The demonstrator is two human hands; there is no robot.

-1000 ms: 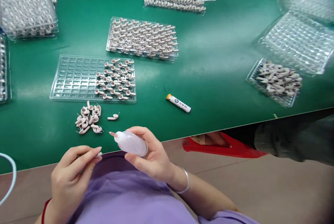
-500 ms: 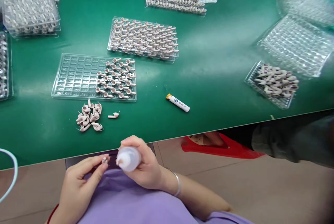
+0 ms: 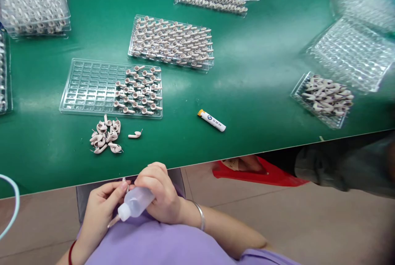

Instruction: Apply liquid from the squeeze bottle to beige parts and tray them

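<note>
My right fingers (image 3: 151, 184) clench bottle (image 3: 135, 203), nozzle tipped down, likely for flow; left fingers (image 3: 117, 191) pinch small part (image 3: 124, 180) beside bottle.

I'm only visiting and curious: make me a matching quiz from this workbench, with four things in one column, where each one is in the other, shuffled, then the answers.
Things:
1. squeeze bottle
2. lighter
3. loose pile of pink parts
4. small part

Places:
A. pinched in the fingertips of the left hand
B. on the green table, just in front of the part-filled tray
C. gripped in the right hand
D. lying alone on the green table, right of the trays

Pairs: 1-C, 2-D, 3-B, 4-A.
</note>
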